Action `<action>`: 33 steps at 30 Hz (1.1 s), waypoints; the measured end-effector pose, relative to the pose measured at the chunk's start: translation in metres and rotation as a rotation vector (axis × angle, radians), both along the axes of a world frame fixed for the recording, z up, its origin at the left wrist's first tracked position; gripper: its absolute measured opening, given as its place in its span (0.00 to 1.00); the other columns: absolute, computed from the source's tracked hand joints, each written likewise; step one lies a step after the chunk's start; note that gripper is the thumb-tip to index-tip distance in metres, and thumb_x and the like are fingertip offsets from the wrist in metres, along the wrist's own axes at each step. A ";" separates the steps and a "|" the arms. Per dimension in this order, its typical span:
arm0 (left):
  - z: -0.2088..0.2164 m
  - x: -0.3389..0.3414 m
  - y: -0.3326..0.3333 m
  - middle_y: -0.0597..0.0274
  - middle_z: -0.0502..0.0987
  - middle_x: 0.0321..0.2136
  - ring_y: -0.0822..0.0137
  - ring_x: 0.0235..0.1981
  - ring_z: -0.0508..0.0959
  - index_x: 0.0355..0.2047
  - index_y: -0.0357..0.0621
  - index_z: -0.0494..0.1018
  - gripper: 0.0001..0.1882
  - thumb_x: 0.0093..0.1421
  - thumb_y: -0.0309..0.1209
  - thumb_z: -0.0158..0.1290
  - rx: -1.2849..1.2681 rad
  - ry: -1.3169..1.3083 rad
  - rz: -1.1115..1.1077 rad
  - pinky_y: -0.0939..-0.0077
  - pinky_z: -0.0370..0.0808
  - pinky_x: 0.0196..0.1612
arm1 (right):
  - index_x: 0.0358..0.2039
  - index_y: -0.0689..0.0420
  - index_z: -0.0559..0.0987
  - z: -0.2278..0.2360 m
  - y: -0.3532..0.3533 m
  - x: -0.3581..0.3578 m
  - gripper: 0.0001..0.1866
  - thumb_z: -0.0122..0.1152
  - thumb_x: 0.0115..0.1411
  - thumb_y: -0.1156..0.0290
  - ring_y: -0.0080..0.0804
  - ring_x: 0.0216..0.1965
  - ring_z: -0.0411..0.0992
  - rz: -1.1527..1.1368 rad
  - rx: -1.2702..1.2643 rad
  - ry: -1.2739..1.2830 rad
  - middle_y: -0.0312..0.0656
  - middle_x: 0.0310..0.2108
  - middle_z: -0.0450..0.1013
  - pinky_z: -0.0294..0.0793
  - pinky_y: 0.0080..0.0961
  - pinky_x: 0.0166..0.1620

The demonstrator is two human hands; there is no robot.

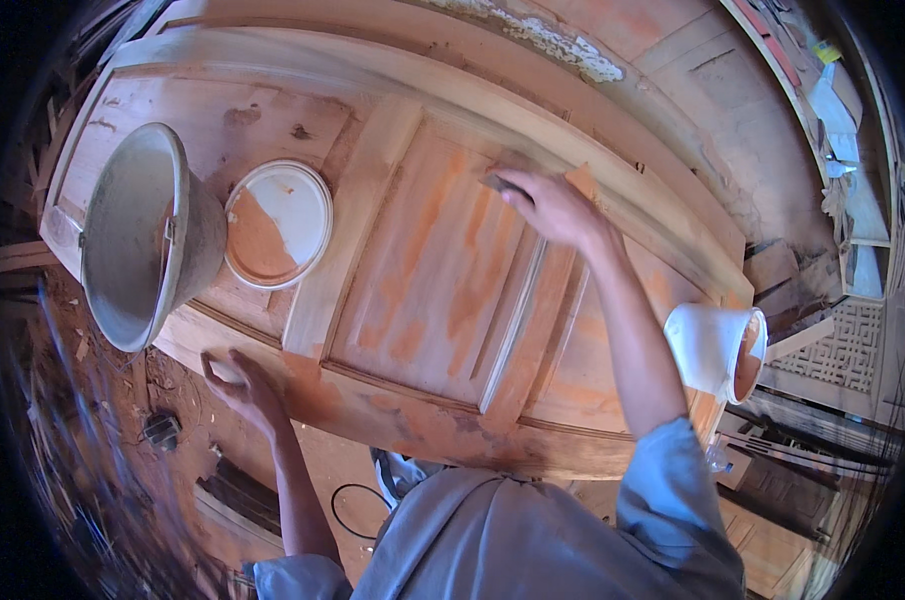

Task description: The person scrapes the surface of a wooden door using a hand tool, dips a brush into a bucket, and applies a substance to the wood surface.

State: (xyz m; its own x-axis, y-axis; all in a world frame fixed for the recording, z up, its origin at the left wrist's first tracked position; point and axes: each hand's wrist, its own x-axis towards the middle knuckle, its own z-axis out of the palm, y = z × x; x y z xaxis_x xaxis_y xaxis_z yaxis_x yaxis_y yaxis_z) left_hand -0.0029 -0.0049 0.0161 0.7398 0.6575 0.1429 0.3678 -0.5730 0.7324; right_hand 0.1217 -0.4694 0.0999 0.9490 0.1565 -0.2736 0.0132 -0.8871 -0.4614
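Observation:
A panelled wooden door [393, 220] lies flat in front of me, with orange-brown streaks of paste or filler on its middle panel. My right hand [553, 205] is closed on a small dark flat piece [497, 182], perhaps a scraper, at the far end of that panel. The hand hides most of the piece. At the door's near left edge is my left hand [245, 392], fingers apart and holding nothing. A round white lid [298, 200], partly covered with orange-brown paste, lies on the left panel. Beside it a large grey bucket [133, 240] is tipped toward the left.
A white tub [708, 350] with orange-brown stuff inside stands at the door's right end. Beyond the door are more boards [663, 60]. Dark wood pieces [238, 500] and a black cable [358, 490] lie on the dusty floor. A carved lattice panel [833, 345] is at the right.

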 end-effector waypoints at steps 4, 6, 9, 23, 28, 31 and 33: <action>-0.005 0.005 0.000 0.38 0.63 0.63 0.46 0.64 0.65 0.65 0.37 0.61 0.32 0.68 0.43 0.54 -0.017 -0.033 0.003 0.54 0.63 0.65 | 0.56 0.51 0.78 0.003 -0.004 0.052 0.20 0.55 0.67 0.61 0.53 0.54 0.74 0.134 -0.170 0.081 0.51 0.52 0.77 0.73 0.45 0.58; -0.003 0.003 -0.002 0.39 0.64 0.63 0.46 0.63 0.66 0.66 0.37 0.61 0.32 0.68 0.43 0.55 -0.012 -0.022 0.019 0.54 0.63 0.65 | 0.56 0.50 0.78 0.004 -0.001 0.061 0.20 0.55 0.66 0.60 0.52 0.54 0.74 0.190 -0.274 0.223 0.50 0.52 0.77 0.73 0.45 0.59; 0.000 0.002 -0.001 0.39 0.64 0.62 0.47 0.62 0.67 0.66 0.38 0.62 0.32 0.68 0.43 0.54 -0.009 0.002 0.032 0.55 0.64 0.64 | 0.55 0.55 0.78 -0.008 -0.014 0.060 0.19 0.55 0.66 0.62 0.53 0.52 0.75 0.294 -0.255 0.134 0.51 0.47 0.79 0.74 0.42 0.56; 0.002 0.003 -0.004 0.38 0.63 0.64 0.45 0.65 0.65 0.66 0.36 0.61 0.32 0.69 0.43 0.53 -0.039 -0.013 0.044 0.55 0.59 0.68 | 0.59 0.53 0.74 0.009 0.004 -0.026 0.22 0.52 0.68 0.59 0.54 0.52 0.75 -0.276 0.001 0.190 0.56 0.50 0.77 0.74 0.45 0.56; -0.002 0.003 0.002 0.38 0.63 0.63 0.45 0.66 0.63 0.65 0.35 0.61 0.31 0.69 0.42 0.52 -0.004 -0.030 0.001 0.54 0.58 0.68 | 0.65 0.52 0.67 -0.028 0.045 -0.023 0.25 0.48 0.70 0.59 0.64 0.43 0.77 -0.643 0.073 0.127 0.65 0.39 0.78 0.77 0.52 0.48; 0.001 0.005 -0.004 0.38 0.63 0.63 0.46 0.65 0.63 0.66 0.35 0.60 0.32 0.69 0.42 0.52 -0.008 -0.018 -0.004 0.54 0.59 0.67 | 0.64 0.52 0.67 -0.048 0.052 -0.015 0.25 0.46 0.69 0.60 0.64 0.38 0.78 -0.635 0.049 -0.021 0.65 0.34 0.78 0.78 0.55 0.43; 0.005 0.003 -0.005 0.38 0.63 0.63 0.46 0.65 0.64 0.67 0.36 0.60 0.33 0.69 0.43 0.53 -0.038 -0.016 0.018 0.53 0.60 0.66 | 0.63 0.53 0.69 -0.047 0.066 -0.011 0.23 0.47 0.68 0.64 0.63 0.38 0.78 -0.601 -0.048 -0.095 0.62 0.33 0.78 0.77 0.55 0.43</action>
